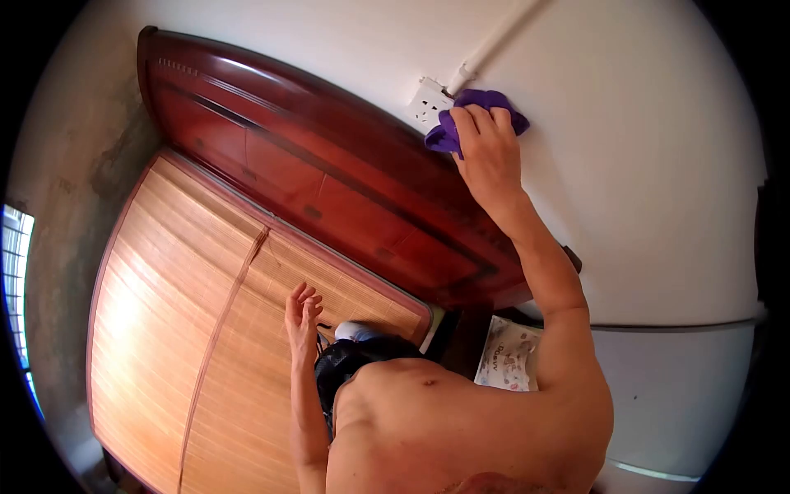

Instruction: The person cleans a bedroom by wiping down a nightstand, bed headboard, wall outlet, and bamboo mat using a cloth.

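Observation:
A bunched purple cloth (485, 103) is under the fingers of my right hand (487, 152), up by the white wall socket (429, 104). The cloth covers the socket's right side, and a white conduit (473, 72) meets the socket just above it. My right arm reaches over the right end of the dark red wooden headboard (313, 156). Over the bamboo mat (206, 305), my left hand (304, 309) hovers with its fingers loosely curled and apart, and nothing shows in it.
Below the headboard the mat spreads over the bed. A printed white packet (508, 354) lies beside my body on the right, near a pale cabinet-like surface (675, 387). A barred window (16, 280) is at the far left.

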### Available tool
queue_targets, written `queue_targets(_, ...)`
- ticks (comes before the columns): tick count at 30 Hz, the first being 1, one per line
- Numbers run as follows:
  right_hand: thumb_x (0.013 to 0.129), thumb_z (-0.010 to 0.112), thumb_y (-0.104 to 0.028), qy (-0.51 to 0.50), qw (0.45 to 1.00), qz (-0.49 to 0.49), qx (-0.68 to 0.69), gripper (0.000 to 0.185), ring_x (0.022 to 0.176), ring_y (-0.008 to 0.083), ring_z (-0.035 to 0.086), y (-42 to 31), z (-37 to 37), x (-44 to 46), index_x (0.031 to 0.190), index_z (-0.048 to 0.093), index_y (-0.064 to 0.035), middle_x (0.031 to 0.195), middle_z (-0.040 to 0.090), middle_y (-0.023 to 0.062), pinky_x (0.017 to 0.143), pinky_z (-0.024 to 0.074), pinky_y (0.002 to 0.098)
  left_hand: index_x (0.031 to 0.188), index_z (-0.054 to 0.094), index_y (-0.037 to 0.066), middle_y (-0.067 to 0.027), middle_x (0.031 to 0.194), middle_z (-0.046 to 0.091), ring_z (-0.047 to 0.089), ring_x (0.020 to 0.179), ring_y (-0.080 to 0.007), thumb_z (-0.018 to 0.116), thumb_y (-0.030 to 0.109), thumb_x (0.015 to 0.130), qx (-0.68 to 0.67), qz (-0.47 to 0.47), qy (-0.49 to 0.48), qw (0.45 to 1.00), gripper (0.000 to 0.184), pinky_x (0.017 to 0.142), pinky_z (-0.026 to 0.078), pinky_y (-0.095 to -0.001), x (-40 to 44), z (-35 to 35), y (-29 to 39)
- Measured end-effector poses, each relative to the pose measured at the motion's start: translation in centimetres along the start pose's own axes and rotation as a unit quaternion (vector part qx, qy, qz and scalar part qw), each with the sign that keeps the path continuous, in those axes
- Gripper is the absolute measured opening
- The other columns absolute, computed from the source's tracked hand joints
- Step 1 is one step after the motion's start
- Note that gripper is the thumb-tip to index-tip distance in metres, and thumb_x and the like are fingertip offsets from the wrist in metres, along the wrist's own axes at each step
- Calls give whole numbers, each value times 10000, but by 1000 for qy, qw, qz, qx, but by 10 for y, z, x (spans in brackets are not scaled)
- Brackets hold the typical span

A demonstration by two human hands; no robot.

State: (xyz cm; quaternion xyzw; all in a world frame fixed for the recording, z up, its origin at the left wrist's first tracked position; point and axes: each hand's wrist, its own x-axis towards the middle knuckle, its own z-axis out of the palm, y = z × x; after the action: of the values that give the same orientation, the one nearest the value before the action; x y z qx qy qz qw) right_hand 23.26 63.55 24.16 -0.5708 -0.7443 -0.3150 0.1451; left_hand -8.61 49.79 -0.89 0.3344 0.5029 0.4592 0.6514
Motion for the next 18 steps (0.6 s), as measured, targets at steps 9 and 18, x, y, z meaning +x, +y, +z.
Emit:
queue_targets(9,749,634,-103,72,982,-169,-45,212,924,233,545,-11,59,38,957,614,-69,954,591,57,725,468,331,1363,466,28,-88,1203,601,608,1026,-163,592,315,983,-31,-31,56,997,492,837,511,-288,-4,-8,-14)
queue_targets(18,740,650,-94,-161,959,-233,-24,290,984,205,588,-12,111,-16,1026,612,-62,933,599,53,738,455,306,1349,489,46,-111,1219,601,614,1036,-184,589,333,982,-16,-33,114,993,477,869,514,-324,-10,-13,-22)
